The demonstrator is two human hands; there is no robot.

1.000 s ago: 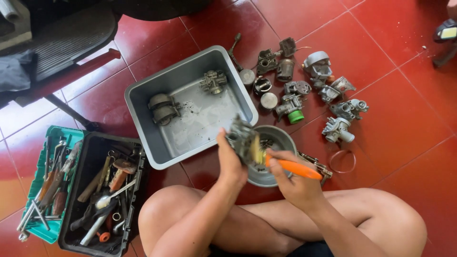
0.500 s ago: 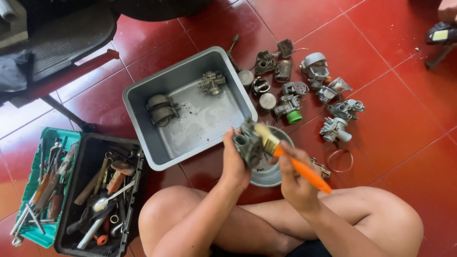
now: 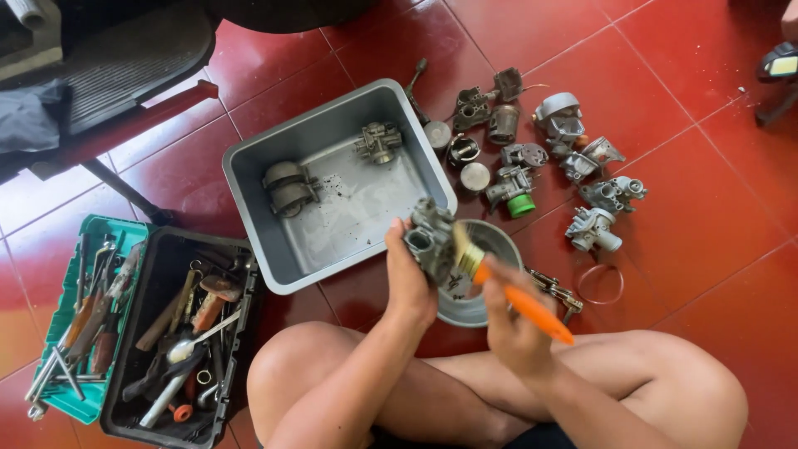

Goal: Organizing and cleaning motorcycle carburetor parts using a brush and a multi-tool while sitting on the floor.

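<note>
Brush [image 3: 499, 287] lowered; red tiled floor [image 3: 682, 233], shiny.

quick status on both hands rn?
Left hand: closed on a grey carburetor, held over the metal bowl.
Right hand: closed on an orange-handled brush, bristles against the carburetor.

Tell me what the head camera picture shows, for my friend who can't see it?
A person sitting on a red tiled floor holds a grey metal engine part in the left hand and brushes it with an orange-handled brush in the right hand, over a metal bowl. Nearby are a grey tub, more engine parts, and an open toolbox.
</note>
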